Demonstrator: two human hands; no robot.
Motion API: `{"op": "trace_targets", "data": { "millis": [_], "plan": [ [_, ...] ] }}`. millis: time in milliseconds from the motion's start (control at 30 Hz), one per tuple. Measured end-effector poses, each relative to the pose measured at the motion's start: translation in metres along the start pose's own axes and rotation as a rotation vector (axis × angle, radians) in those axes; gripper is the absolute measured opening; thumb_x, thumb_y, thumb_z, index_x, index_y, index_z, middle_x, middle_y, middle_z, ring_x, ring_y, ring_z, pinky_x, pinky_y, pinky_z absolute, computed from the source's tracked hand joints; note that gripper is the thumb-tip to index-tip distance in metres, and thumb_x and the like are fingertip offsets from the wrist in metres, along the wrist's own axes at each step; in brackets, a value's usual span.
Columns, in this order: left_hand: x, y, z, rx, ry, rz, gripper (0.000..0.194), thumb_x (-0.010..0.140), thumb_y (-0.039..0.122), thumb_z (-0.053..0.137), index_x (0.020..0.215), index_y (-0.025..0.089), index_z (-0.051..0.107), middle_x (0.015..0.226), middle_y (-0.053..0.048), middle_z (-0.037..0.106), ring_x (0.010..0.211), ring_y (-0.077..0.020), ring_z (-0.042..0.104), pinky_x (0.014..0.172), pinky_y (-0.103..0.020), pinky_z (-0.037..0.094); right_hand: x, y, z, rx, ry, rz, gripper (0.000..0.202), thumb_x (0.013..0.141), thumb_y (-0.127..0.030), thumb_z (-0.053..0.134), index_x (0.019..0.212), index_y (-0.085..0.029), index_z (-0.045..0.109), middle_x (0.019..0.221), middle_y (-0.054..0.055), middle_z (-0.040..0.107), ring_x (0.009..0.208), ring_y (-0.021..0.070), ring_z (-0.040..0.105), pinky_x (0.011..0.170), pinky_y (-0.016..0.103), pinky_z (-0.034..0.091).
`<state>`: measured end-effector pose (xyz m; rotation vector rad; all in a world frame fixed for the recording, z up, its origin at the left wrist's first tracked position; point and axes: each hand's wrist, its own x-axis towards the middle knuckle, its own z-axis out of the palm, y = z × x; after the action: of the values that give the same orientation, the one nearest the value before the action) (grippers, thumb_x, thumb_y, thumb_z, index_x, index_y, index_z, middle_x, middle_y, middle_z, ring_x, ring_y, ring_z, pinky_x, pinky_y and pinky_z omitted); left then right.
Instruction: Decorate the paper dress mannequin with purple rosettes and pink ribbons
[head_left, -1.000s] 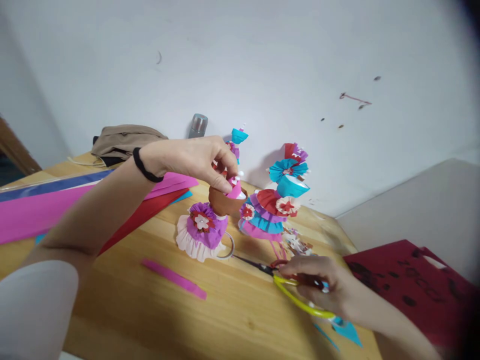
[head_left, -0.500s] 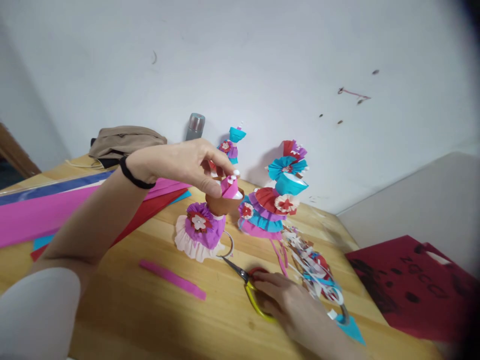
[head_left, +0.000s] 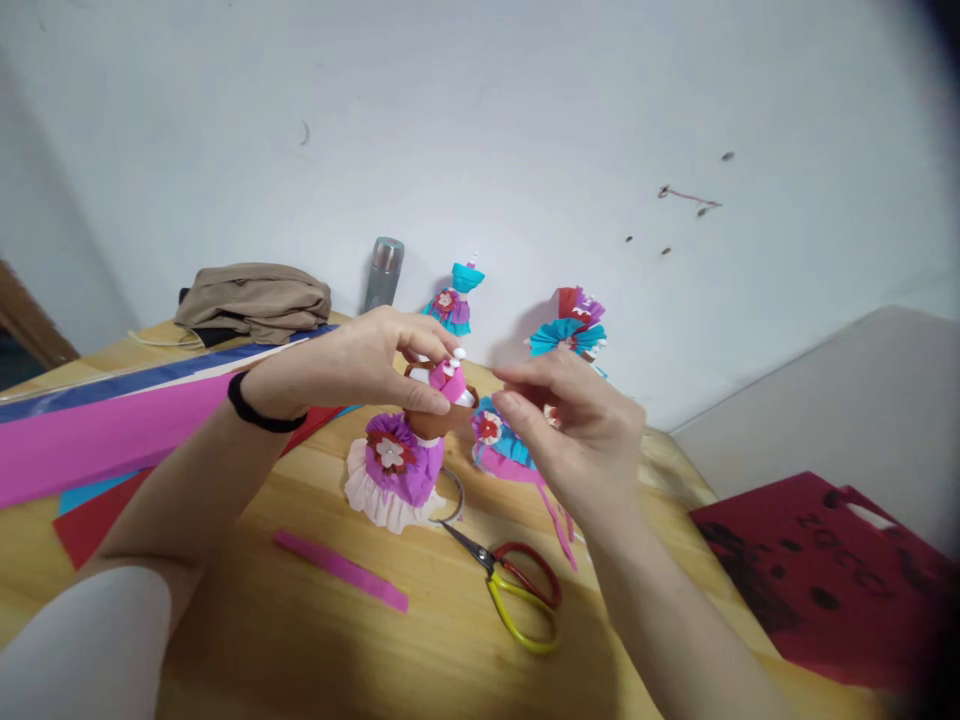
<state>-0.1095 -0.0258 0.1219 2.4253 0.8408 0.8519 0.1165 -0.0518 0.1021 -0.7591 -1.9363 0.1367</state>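
My left hand [head_left: 367, 365] is closed on the top of a small crepe-paper dress [head_left: 409, 470]. Its bodice is brown, the skirt purple with a pale ruffle, and a flower sits on the front. A pink paper strip [head_left: 451, 385] and white beads top it. To the right, my right hand [head_left: 574, 415] is raised, thumb and fingertips slightly apart, with nothing visible between them. Below lie scissors [head_left: 517, 590] with one red and one yellow handle, blades parted. A tape roll [head_left: 456, 490] touches the ruffle. Nearer me lies a loose pink strip [head_left: 341, 570].
A layered blue, red and purple paper dress [head_left: 506, 445] stands behind my right hand, partly hidden. Another small dress [head_left: 454, 300] and a grey bottle [head_left: 384, 270] are by the wall. Coloured paper sheets [head_left: 97, 430], a brown cloth bag [head_left: 255, 300] and a red bag [head_left: 817, 570] flank the table.
My right hand has let go of the scissors, which now lie on the table, and has risen toward the dress. My left hand still grips the dress.
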Motion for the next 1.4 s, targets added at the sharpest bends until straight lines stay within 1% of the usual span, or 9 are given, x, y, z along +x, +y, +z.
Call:
{"op": "trace_targets", "data": {
  "millis": [167,333,467,600,667,767,1000,1233,1400],
  "plan": [
    [0.001,-0.004,0.000,0.002,0.000,0.098,0.017,0.079,0.032,0.071,0.089,0.019,0.076,0.113,-0.006,0.070,0.101,-0.0151,0.064,0.091,-0.024,0.047,0.012,-0.003,0.016,0.053,-0.040,0.027,0.003,0.082,-0.025,0.071,0.082,-0.023,0.069,0.068,-0.001,0.059,0.060,0.0137,0.053,0.053,0.029,0.042],
    [0.002,-0.003,0.001,-0.034,-0.004,0.193,0.015,0.085,0.031,0.066,0.084,0.020,0.076,0.104,-0.004,0.073,0.094,-0.0145,0.064,0.093,-0.026,0.047,0.012,-0.005,0.020,0.030,-0.045,0.028,0.012,0.083,-0.019,0.068,0.072,-0.023,0.064,0.067,0.000,0.060,0.056,0.0129,0.051,0.052,0.029,0.042],
    [-0.001,-0.004,-0.001,-0.012,-0.007,0.164,0.016,0.082,0.032,0.070,0.091,0.020,0.075,0.115,-0.006,0.070,0.105,-0.0174,0.063,0.096,-0.026,0.046,0.011,-0.004,0.018,0.049,-0.086,0.037,0.016,0.085,-0.017,0.064,0.070,-0.024,0.062,0.066,0.000,0.061,0.054,0.0134,0.052,0.050,0.029,0.043],
    [-0.004,-0.009,-0.002,-0.034,-0.004,0.194,0.031,0.074,0.033,0.078,0.102,0.021,0.073,0.125,-0.007,0.067,0.115,-0.0210,0.061,0.100,-0.029,0.044,0.013,-0.007,0.016,0.000,-0.106,0.013,0.015,0.085,-0.018,0.064,0.072,-0.024,0.063,0.066,0.000,0.061,0.055,0.0137,0.052,0.051,0.029,0.044],
    [-0.005,-0.012,-0.002,-0.031,0.003,0.212,0.032,0.074,0.033,0.078,0.104,0.020,0.073,0.127,-0.008,0.066,0.116,-0.0210,0.061,0.101,-0.029,0.044,0.014,-0.008,0.015,-0.023,-0.114,-0.021,0.016,0.086,-0.017,0.064,0.071,-0.024,0.063,0.065,0.000,0.060,0.056,0.0136,0.052,0.052,0.029,0.045],
    [-0.005,-0.012,-0.002,0.037,-0.011,0.172,0.029,0.077,0.032,0.076,0.104,0.018,0.074,0.131,-0.009,0.064,0.119,-0.0210,0.059,0.103,-0.029,0.043,0.016,-0.009,0.016,-0.052,-0.134,-0.052,0.018,0.087,-0.019,0.064,0.070,-0.023,0.064,0.063,0.001,0.058,0.057,0.0142,0.052,0.052,0.030,0.044],
    [-0.003,-0.011,-0.002,-0.006,-0.030,0.187,0.016,0.079,0.032,0.073,0.088,0.020,0.077,0.112,-0.005,0.071,0.107,-0.0195,0.063,0.099,-0.027,0.043,0.018,-0.011,0.014,-0.076,-0.150,-0.070,0.018,0.088,-0.020,0.064,0.070,-0.024,0.065,0.062,0.001,0.058,0.056,0.0144,0.052,0.051,0.029,0.041],
    [-0.005,-0.011,-0.007,-0.050,-0.046,0.107,0.019,0.079,0.032,0.071,0.096,0.024,0.076,0.116,-0.001,0.070,0.111,-0.0189,0.061,0.098,-0.027,0.042,0.018,-0.009,0.006,-0.035,-0.123,-0.056,0.020,0.090,-0.018,0.060,0.072,-0.024,0.066,0.062,0.000,0.057,0.057,0.0150,0.052,0.053,0.030,0.041],
    [-0.007,-0.012,-0.010,-0.025,0.004,0.095,0.018,0.082,0.032,0.069,0.098,0.026,0.076,0.114,0.001,0.071,0.111,-0.0175,0.062,0.096,-0.026,0.043,0.010,-0.009,0.005,-0.031,-0.161,-0.105,0.005,0.086,-0.020,0.066,0.083,-0.024,0.068,0.067,0.001,0.059,0.061,0.0158,0.053,0.054,0.031,0.042]
  ]
}}
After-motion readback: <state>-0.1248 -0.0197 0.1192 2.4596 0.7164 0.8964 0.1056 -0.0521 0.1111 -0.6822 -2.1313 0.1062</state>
